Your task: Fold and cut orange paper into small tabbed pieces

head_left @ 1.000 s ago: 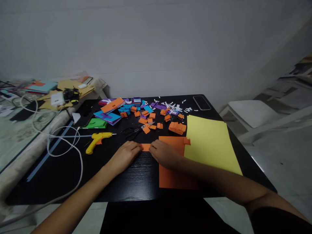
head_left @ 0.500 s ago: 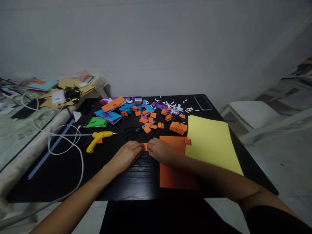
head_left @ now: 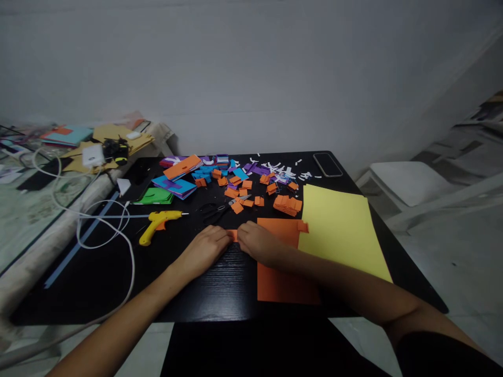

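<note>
Between my two hands a small orange paper piece [head_left: 234,235] lies on the black table [head_left: 220,298]. My left hand [head_left: 208,246] has its fingers closed on the left end of it, and my right hand [head_left: 257,241] grips the right end; the fingertips partly hide it. Beneath my right wrist lies an orange paper sheet [head_left: 281,288], with a small folded orange piece [head_left: 302,226] at its upper right corner. Beyond my hands are scissors [head_left: 222,208], scattered folded orange pieces [head_left: 247,185] and a stack of orange pieces [head_left: 287,205].
A yellow glue gun [head_left: 161,222] with a white cable [head_left: 131,262] lies at left. Green paper [head_left: 155,196] and coloured folded papers [head_left: 183,167] sit behind it. Yellow sheets [head_left: 338,225] and a phone [head_left: 327,165] are at right. A white chair [head_left: 408,183] stands beyond the table.
Almost nothing differs. Both hands stay in place on the orange paper piece, and the view has shifted very slightly.
</note>
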A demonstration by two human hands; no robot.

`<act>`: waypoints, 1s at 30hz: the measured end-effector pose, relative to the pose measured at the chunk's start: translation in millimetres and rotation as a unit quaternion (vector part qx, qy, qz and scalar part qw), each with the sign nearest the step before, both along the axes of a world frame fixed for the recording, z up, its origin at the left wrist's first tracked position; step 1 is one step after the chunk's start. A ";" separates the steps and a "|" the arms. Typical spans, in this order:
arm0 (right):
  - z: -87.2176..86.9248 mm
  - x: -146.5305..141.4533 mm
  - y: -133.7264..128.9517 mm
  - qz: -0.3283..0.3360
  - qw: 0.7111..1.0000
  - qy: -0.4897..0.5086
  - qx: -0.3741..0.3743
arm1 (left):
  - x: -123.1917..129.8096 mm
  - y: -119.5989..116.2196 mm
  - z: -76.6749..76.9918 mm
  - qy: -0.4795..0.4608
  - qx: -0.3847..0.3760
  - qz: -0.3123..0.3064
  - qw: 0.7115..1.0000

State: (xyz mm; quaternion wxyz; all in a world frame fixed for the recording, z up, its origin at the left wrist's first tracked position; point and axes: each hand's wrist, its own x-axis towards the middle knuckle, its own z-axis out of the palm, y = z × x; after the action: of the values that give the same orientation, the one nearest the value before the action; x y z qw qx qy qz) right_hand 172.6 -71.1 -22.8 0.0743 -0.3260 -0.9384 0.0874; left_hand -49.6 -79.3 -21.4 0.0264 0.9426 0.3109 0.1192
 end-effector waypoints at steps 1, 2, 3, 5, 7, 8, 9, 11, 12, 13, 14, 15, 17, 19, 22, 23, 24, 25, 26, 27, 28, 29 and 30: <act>-0.7 0.1 0.0 0.000 1.000 -0.001 0.002 | 0.3 -0.2 0.3 0.001 0.002 0.000 1.000; -1.3 0.1 0.0 0.001 1.000 -0.004 0.004 | 0.6 -0.4 0.6 0.005 0.004 0.001 1.000; -1.7 0.1 0.0 0.002 1.000 -0.008 0.005 | 0.9 -0.6 1.1 0.010 0.006 0.002 1.000; -2.0 0.2 -0.1 0.003 1.000 -0.012 0.006 | 1.5 -1.0 1.8 0.018 0.011 0.005 1.000; -2.0 0.3 -0.3 0.004 1.000 -0.007 0.006 | 1.8 -1.3 2.1 0.023 0.014 0.008 1.000; -2.2 0.3 -0.4 0.003 1.000 -0.004 0.007 | 1.9 -1.4 2.1 0.024 0.015 0.009 1.000; -2.6 0.3 -0.7 0.002 1.000 -0.002 0.008 | 2.0 -1.6 2.0 0.023 0.014 0.009 1.000; -4.2 0.1 -1.7 0.000 1.000 0.000 0.013 | 2.3 -1.9 1.4 0.016 0.013 0.008 1.000; -5.3 0.1 -2.4 -0.002 1.000 -0.001 0.017 | 2.6 -2.1 1.0 0.010 0.015 0.006 1.000; -6.5 0.1 -3.3 -0.006 1.000 -0.004 0.022 | 2.9 -2.4 0.5 0.004 0.017 0.005 1.000; -7.8 0.3 -4.4 -0.010 1.000 -0.007 0.025 | 3.2 -2.8 0.2 -0.003 0.020 0.005 1.000; -8.9 0.8 -5.4 -0.014 0.999 -0.011 0.028 | 3.6 -3.1 -0.1 -0.008 0.020 0.005 1.000; -10.9 2.0 -7.0 -0.018 0.999 -0.013 0.029 | 4.4 -3.9 -0.3 -0.011 0.019 0.008 1.000; -12.9 3.5 -7.6 -0.017 0.999 -0.009 0.026 | 5.0 -4.5 -0.1 -0.005 0.019 0.009 1.000; -16.6 5.2 -6.5 -0.012 1.000 0.005 0.021 | 5.5 -5.1 0.7 0.007 0.024 0.010 1.000; -17.9 5.6 -6.0 -0.011 1.000 0.010 0.021 | 5.6 -5.3 1.1 0.010 0.023 0.011 1.000; -19.1 5.9 -5.5 -0.009 1.000 0.016 0.020 | 5.7 -5.4 1.3 0.012 0.022 0.012 1.000; -20.0 6.2 -5.1 -0.007 1.000 0.021 0.019 | 5.8 -5.5 1.6 0.013 0.021 0.013 1.000; -20.5 6.5 -4.9 -0.005 1.000 0.024 0.019 | 5.8 -5.6 1.8 0.014 0.020 0.013 1.000; -20.7 6.7 -4.9 -0.003 0.999 0.025 0.020 | 5.8 -5.6 1.9 0.016 0.021 0.013 1.000; -20.4 7.0 -5.0 0.000 0.999 0.025 0.021 | 5.8 -5.7 1.9 0.018 0.023 0.013 0.999; -19.9 7.2 -5.2 0.001 0.999 0.024 0.022 | 5.7 -5.7 1.8 0.021 0.024 0.013 0.999; -19.2 7.4 -5.5 0.002 0.999 0.024 0.024 | 5.6 -5.7 1.7 0.023 0.025 0.013 0.999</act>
State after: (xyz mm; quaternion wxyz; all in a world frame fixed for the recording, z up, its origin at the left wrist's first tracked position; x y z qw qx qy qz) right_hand 180.0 -76.7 -42.0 0.1046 -0.3202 -0.9387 0.0730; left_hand -44.0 -85.0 -19.7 -0.0058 0.9414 0.3203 0.1058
